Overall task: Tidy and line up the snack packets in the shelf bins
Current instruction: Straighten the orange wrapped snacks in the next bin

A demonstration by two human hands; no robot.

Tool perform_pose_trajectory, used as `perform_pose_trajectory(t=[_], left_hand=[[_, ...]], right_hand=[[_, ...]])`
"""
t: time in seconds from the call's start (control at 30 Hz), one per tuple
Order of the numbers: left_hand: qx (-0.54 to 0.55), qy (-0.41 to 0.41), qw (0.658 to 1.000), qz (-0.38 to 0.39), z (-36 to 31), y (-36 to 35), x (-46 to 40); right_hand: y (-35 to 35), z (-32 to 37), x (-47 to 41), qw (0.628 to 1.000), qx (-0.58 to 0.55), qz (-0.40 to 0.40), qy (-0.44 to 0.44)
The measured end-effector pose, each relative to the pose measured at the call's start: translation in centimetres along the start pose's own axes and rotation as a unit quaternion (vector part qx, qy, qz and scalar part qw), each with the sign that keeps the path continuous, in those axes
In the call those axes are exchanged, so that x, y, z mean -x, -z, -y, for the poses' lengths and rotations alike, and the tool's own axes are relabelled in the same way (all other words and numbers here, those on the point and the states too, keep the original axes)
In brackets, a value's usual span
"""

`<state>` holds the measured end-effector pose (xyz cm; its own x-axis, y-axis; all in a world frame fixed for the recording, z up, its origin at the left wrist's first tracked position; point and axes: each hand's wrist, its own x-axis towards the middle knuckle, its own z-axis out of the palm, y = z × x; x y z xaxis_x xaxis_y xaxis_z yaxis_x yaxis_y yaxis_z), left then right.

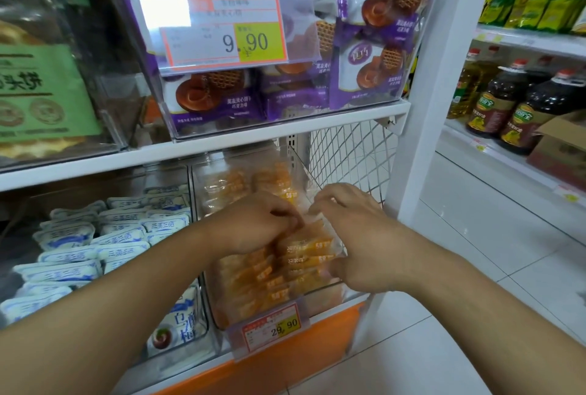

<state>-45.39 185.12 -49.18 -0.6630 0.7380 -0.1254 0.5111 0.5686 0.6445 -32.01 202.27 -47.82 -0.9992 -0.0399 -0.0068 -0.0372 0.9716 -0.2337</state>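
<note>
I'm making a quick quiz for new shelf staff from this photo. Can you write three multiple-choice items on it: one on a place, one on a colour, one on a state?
1. Where are both hands working?
A. the clear bin of orange packets on the lower shelf
B. the purple packets' bin
C. the oil bottle shelf

2. What colour are the packets in the bin left of the hands?
A. green
B. white and blue
C. red

3. What is the left hand doing?
A. hanging idle
B. resting flat on the shelf edge
C. pinching an orange packet with curled fingers

Answers: 1 A, both the left hand and right hand are inside that bin; 2 B, white wrappers with blue print; 3 C, its fingers close on a packet's top.
</note>
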Motion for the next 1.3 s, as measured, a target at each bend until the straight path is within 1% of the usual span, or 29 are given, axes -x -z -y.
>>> perform_pose_trajectory(t=[0.07, 0.2, 0.27, 0.33, 0.37, 0.47, 0.63, 0.73, 0.8, 0.97, 1.03, 1.13, 1.2, 1.27, 1.3], left_hand=[[0.038, 0.005, 0.999, 0.0, 0.0, 0.1, 0.3], [0.091, 0.003, 0.996, 0.024, 0.1, 0.9, 0.6], [0.055, -0.009, 0.998, -0.02, 0.3, 1.1, 0.5], [-0.018, 0.0, 0.995, -0.095, 0.6, 1.1, 0.0], [-0.051, 0.008, 0.992, -0.114, 0.9, 1.0, -0.3], [-0.103, -0.004, 0.988, -0.112, 1.8, 0.7, -1.4], [-0.096, 0.014, 0.988, -0.123, 1.8, 0.7, -2.1], [-0.114, -0.015, 0.987, -0.11, 2.0, 0.5, -2.0], [-0.094, -0.027, 0.991, -0.095, 1.7, 0.6, -1.8], [0.008, -0.059, 0.995, -0.086, 0.8, 0.3, -0.9], [0.052, -0.065, 0.993, -0.088, 0.5, 0.2, -0.6], [0.098, -0.075, 0.99, -0.068, 0.0, 0.0, -0.1], [0.126, -0.073, 0.987, -0.07, 0.0, 0.0, -0.1], [0.168, -0.047, 0.98, -0.096, 0.3, 0.5, 0.1], [0.161, -0.035, 0.979, -0.118, 0.7, 0.7, 0.0]], right_hand=[[0.1, 0.2, 0.2, 1.0, -0.022, -0.02, -0.008], [-0.2, 0.1, 0.0, 0.999, 0.009, 0.035, 0.037], [-0.2, 0.0, -0.2, 0.998, 0.011, 0.051, 0.029], [0.0, 0.1, -0.2, 0.998, 0.009, 0.061, 0.021], [0.1, 0.1, -0.2, 0.998, 0.008, 0.063, 0.018], [0.2, 0.1, -0.1, 0.998, 0.002, 0.062, 0.02], [0.2, 0.0, -0.1, 0.998, -0.01, 0.057, 0.014], [0.2, -0.1, -0.2, 0.998, -0.005, 0.058, 0.013], [0.1, -0.1, -0.2, 0.998, -0.005, 0.054, 0.009], [-0.1, 0.0, -0.1, 0.999, 0.017, 0.047, 0.006], [0.1, 0.4, 0.1, 0.999, -0.009, 0.042, -0.013], [0.4, 1.1, 0.2, 0.996, -0.05, 0.059, -0.039], [0.0, 0.9, 0.0, 0.998, -0.014, 0.059, -0.029], [-0.3, 0.5, -0.3, 0.998, 0.026, 0.061, 0.011], [-0.3, 0.5, -0.4, 0.997, 0.035, 0.068, 0.024]])
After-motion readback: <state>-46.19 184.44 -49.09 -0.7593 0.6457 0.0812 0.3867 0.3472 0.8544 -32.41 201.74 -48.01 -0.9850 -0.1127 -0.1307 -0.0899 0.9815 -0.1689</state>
